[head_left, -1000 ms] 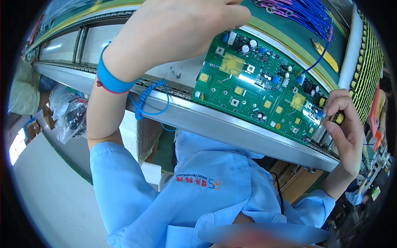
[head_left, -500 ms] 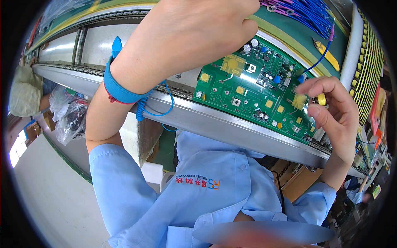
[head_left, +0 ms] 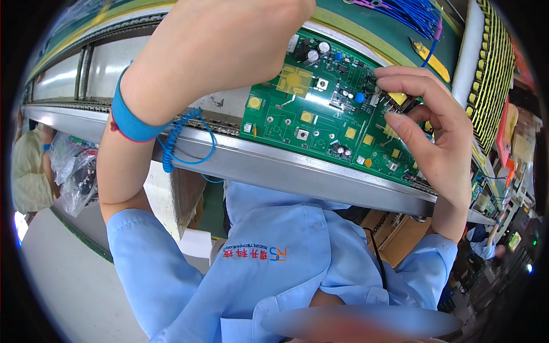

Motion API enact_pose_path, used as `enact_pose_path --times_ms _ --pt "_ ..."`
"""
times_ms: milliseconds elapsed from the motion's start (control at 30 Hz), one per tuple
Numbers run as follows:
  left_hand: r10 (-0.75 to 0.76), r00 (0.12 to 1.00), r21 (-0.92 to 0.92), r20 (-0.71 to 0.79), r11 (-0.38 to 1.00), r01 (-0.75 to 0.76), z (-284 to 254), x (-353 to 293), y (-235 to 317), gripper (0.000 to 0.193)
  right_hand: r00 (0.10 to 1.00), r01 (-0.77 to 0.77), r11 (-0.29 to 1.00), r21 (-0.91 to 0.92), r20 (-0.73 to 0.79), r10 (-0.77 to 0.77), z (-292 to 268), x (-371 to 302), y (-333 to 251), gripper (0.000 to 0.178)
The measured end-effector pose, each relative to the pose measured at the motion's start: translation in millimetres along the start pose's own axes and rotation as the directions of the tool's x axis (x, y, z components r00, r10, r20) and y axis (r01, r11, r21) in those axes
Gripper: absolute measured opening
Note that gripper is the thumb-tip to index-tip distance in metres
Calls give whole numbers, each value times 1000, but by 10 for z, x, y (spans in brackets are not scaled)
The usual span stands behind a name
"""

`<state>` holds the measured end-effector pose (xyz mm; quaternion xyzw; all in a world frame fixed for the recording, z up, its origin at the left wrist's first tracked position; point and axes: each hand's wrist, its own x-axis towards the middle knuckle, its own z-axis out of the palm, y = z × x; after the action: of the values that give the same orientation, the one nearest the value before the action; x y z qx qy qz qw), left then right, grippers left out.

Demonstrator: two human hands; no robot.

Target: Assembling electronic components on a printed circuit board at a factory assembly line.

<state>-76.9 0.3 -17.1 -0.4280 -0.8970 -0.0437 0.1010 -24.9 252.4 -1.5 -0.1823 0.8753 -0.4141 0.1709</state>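
Observation:
A green circuit board (head_left: 269, 117) lies across a metal conveyor rail, carrying silver capacitors, blue discs and yellow square patches. Over its right part, my right hand (head_left: 437, 123) pinches a small yellow-and-black transformer (head_left: 397, 98) between thumb and fingers. My left hand (head_left: 240, 43) is above the board's left end, back of the hand upward. Its fingers are hidden behind the hand, so what it holds, if anything, does not show. A blue wrist strap (head_left: 132, 111) with a coiled blue cord (head_left: 171, 143) circles my left wrist.
The metal rail (head_left: 274, 154) runs along the board's near side. Beyond the board lie blue wires (head_left: 409, 23) and a yellow cutter knife (head_left: 432, 60). Rows of yellow-topped parts (head_left: 486, 86) stand on the right. A clear plastic bag (head_left: 74, 171) and another person's sleeve (head_left: 34, 171) are far left.
My right hand has moved the transformer to the upper right part of the board. My left hand has shifted left in the picture, and the whole view has shifted a little.

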Motion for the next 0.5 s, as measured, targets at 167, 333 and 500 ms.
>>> enact_pose_path --times_ms 167,333,500 --pt "-83 996 -195 -21 978 78 167 -71 -140 5 997 18 999 -47 73 -15 5 51 -40 29" --pt "6 966 -225 -258 972 -66 59 -22 -136 2 987 154 965 -214 0 -158 24 71 23 34" --pt "28 783 -300 -621 915 -271 270 22 -172 7 956 196 868 -456 -107 -272 181 97 32 40"
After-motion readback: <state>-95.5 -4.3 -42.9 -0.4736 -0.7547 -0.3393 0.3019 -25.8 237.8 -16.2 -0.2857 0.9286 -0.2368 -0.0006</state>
